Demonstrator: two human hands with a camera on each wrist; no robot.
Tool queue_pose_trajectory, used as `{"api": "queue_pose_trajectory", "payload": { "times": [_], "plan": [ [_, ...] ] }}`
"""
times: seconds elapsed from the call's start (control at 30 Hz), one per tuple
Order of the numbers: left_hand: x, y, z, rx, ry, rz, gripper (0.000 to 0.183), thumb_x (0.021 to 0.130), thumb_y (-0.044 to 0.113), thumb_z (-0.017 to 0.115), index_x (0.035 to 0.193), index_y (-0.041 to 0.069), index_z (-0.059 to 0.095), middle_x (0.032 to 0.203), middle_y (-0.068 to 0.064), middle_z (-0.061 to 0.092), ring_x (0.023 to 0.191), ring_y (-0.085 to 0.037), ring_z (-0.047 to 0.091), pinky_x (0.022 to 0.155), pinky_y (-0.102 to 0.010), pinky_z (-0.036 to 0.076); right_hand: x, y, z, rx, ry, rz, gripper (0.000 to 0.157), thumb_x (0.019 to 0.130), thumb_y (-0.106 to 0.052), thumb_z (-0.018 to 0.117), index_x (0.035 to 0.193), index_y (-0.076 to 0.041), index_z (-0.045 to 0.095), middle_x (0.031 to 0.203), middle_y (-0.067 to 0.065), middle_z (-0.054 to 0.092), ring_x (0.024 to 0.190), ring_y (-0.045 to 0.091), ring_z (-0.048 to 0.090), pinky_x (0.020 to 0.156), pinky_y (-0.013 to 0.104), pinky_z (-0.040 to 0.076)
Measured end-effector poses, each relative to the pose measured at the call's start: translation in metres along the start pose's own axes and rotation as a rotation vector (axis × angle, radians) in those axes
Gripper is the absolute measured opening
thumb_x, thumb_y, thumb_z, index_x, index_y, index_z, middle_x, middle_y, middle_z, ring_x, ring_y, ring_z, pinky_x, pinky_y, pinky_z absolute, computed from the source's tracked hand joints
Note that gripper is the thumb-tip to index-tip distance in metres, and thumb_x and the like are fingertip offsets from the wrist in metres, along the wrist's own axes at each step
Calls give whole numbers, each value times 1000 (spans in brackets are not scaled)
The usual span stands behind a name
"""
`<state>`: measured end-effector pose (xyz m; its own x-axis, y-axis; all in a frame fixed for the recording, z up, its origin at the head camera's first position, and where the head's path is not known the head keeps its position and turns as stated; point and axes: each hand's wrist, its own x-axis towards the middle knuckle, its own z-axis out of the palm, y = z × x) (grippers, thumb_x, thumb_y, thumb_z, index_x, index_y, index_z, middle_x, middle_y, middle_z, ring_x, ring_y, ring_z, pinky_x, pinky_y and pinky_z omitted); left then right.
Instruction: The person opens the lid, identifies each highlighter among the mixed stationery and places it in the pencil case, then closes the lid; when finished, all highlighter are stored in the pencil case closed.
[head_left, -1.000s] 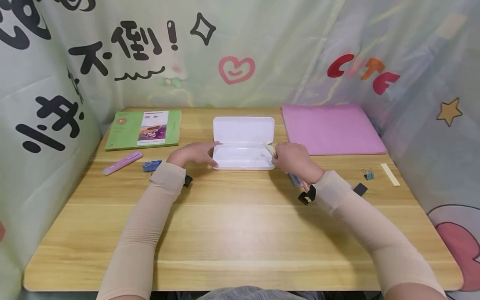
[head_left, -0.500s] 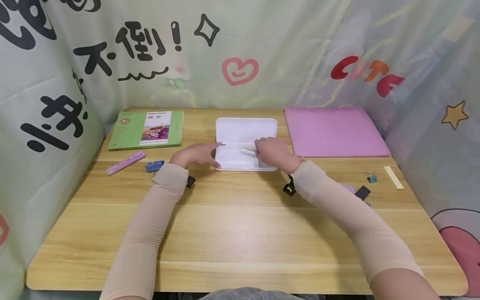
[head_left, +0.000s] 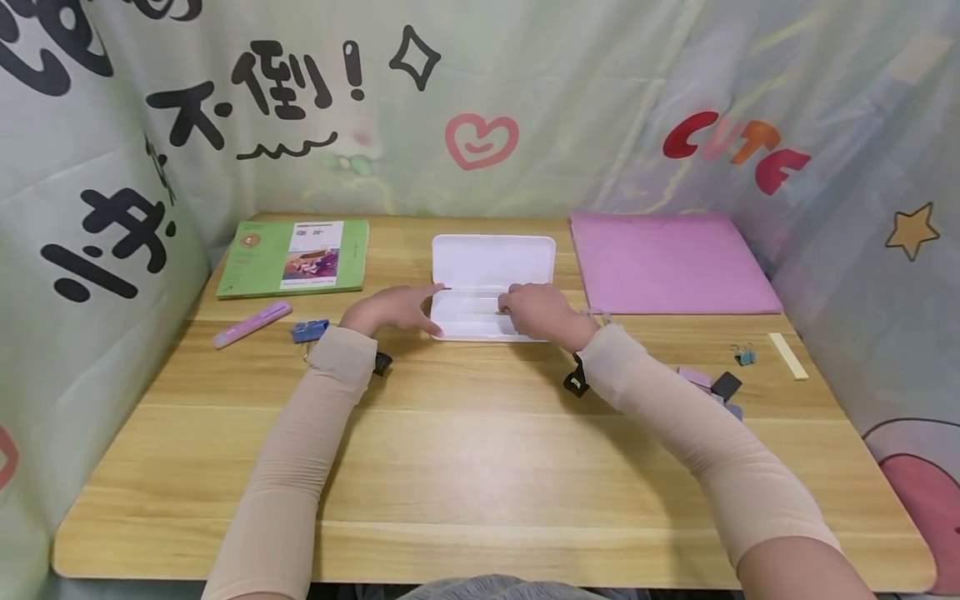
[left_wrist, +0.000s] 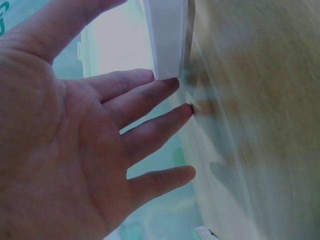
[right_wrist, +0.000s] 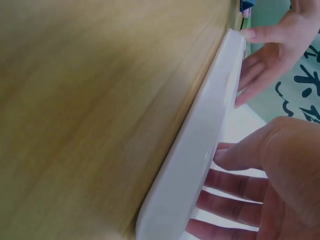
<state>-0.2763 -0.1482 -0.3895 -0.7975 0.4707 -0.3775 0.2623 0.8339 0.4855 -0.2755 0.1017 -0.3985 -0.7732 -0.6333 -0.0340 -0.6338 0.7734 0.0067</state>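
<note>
A white pencil case (head_left: 492, 252) lies with its lid folded back at the middle of the table. My left hand (head_left: 393, 309) is at its left end. In the left wrist view that hand's fingers (left_wrist: 155, 137) are straight and spread, two fingertips touching the case end. My right hand (head_left: 542, 310) reaches over the front rim into the tray. Its thumb (right_wrist: 240, 152) and bent fingers are inside the case in the right wrist view. A thin pale stick shows faintly left of these fingertips; most of it is hidden by the hand.
A green book (head_left: 255, 258) lies back left, with a lilac pen-like item (head_left: 252, 325) and a blue clip (head_left: 309, 331) before it. A pink folder (head_left: 675, 265) lies back right. Further right are a teal binder clip (head_left: 744, 356), a cream strip (head_left: 788, 356) and a black block (head_left: 726, 386).
My right hand has moved left from the case's right end into the tray, bringing the pale stick with it and lowering it. The left hand keeps its place at the case.
</note>
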Motion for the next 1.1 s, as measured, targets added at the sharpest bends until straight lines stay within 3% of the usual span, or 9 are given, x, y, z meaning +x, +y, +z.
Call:
{"api": "queue_pose_trajectory", "payload": {
  "times": [0.23,0.37,0.47,0.57,0.63,0.73,0.87,1.1],
  "plan": [
    [2,-1,3,-2,9,4,86,71,45,66,139,25,17,140,-9,24,122,-28,27,98,-45,22,-17,4,-6,2,16,74,28,81,-8,50,107,-14,58,91,3,56,74,19,54,44,30,43],
    [3,-2,5,-6,2,12,87,71,45,66,140,25,16,140,-10,23,122,-28,27,97,-46,22,-44,12,-16,16,43,213,16,81,-15,53,95,-10,58,85,5,55,71,21,51,47,34,42],
    [1,-1,5,-9,-3,1,88,71,47,65,140,26,15,140,-9,23,122,-28,27,97,-47,23,-64,19,-22,9,-22,330,13,81,-20,50,84,-8,55,77,6,52,67,22,49,47,39,41],
    [-1,-1,3,-21,-5,-6,88,70,47,65,140,26,15,141,-8,21,124,-29,24,97,-49,21,-78,24,-25,-2,-136,391,26,86,-27,46,71,-8,56,67,6,51,62,23,49,46,39,40],
    [-3,-1,2,-25,0,-14,88,70,47,66,139,27,15,141,-7,21,124,-28,24,97,-48,21,-84,25,-26,9,-220,402,37,89,-31,41,63,-10,57,61,4,51,59,22,50,46,37,40],
    [-3,-2,2,-25,5,-16,87,71,46,66,139,27,16,140,-7,22,124,-27,25,97,-48,22,-90,25,-24,25,-265,386,43,88,-34,45,53,-12,54,57,3,51,56,20,51,45,34,41],
    [-3,-2,2,-26,13,-14,87,71,46,66,139,27,16,140,-6,23,123,-26,26,97,-48,22,-94,25,-18,23,-228,383,34,80,-34,57,55,-13,51,60,3,50,53,19,50,40,32,39],
    [-1,-2,3,-12,17,-11,86,71,46,65,139,27,17,141,-5,22,124,-26,24,98,-47,21,-96,25,-10,28,-216,397,33,79,-33,55,54,-13,50,60,4,51,53,19,49,39,33,38]
  ]
}}
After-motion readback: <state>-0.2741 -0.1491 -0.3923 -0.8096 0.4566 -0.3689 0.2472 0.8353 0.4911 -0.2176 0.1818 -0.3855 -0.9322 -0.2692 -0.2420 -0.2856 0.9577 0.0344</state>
